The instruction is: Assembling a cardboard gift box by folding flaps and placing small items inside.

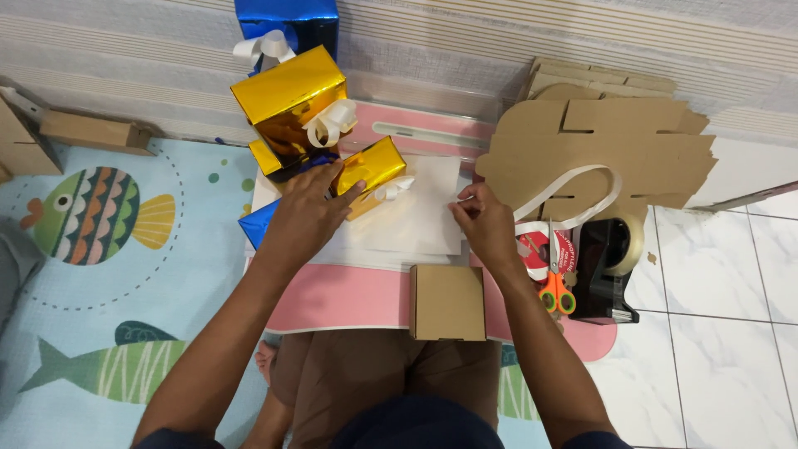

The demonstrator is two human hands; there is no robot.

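My left hand [306, 214] reaches forward and rests on a small gold-wrapped box [374, 166] with a white ribbon bow, fingers spread over its near end. My right hand [486, 223] pinches the right edge of a white sheet of paper [420, 218] lying on the pink low table [349, 298]. A plain brown cardboard box [448, 303] sits at the table's near edge between my arms. A blue-wrapped box [257, 223] pokes out under my left hand.
A larger gold box [287, 108] with a bow and a blue box [291, 21] stand behind. Flat cardboard cutouts [598, 145] lie at the right, with white ribbon [582, 187], orange-handled scissors [556, 287] and a black tape dispenser [605, 266]. A fish-patterned mat [100, 249] covers the floor.
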